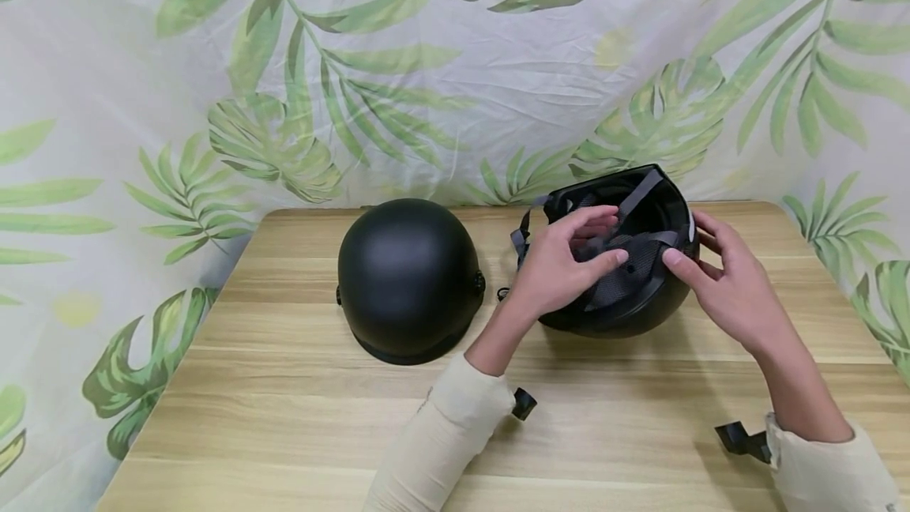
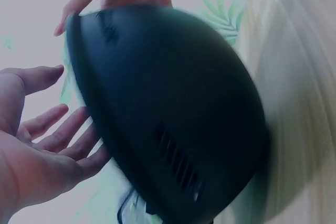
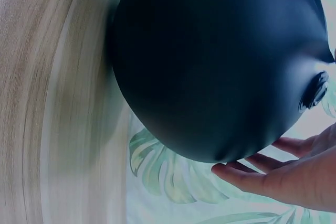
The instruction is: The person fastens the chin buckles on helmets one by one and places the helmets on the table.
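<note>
Grips the tilted black helmet [image 1: 640,275] by its right rim with the right hand [image 1: 739,295], at the back of the desk [image 1: 284,417]. Holds the left hand [image 1: 562,269] at its opening with loosely spread fingers, near a dome-up helmet [image 1: 411,275].

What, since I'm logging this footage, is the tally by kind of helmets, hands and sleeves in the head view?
Helmets: 2 (dome-up helmet, tilted helmet)
Hands: 2 (left hand, right hand)
Sleeves: 2 (left sleeve, right sleeve)
Total: 6
</note>
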`<state>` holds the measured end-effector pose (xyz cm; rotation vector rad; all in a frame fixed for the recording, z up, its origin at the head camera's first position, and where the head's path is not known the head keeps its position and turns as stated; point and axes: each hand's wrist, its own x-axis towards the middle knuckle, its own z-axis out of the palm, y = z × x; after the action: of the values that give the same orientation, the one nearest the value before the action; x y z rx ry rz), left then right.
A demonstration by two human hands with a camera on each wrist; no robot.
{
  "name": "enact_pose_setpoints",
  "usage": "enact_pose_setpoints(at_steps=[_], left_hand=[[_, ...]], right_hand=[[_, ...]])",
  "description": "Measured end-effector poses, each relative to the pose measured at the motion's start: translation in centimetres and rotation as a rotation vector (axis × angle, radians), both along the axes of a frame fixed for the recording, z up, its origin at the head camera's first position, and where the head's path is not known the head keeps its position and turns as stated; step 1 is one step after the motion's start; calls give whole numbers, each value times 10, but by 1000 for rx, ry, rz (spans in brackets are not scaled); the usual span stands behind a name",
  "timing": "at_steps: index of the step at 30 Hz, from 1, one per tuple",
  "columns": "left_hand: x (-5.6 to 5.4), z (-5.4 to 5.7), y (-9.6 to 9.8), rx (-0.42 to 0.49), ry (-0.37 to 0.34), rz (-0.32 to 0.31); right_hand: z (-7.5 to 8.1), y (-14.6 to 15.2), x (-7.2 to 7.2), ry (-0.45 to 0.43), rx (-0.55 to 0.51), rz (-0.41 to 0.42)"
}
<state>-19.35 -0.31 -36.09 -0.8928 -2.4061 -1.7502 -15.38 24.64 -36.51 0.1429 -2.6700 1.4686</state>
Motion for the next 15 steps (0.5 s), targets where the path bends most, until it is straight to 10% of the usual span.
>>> enact_pose_setpoints(at_steps=[15], left_hand=[[-19, -6, -28, -40, -58, 199]], right_hand=[[-6, 30, -9, -50, -12, -63]])
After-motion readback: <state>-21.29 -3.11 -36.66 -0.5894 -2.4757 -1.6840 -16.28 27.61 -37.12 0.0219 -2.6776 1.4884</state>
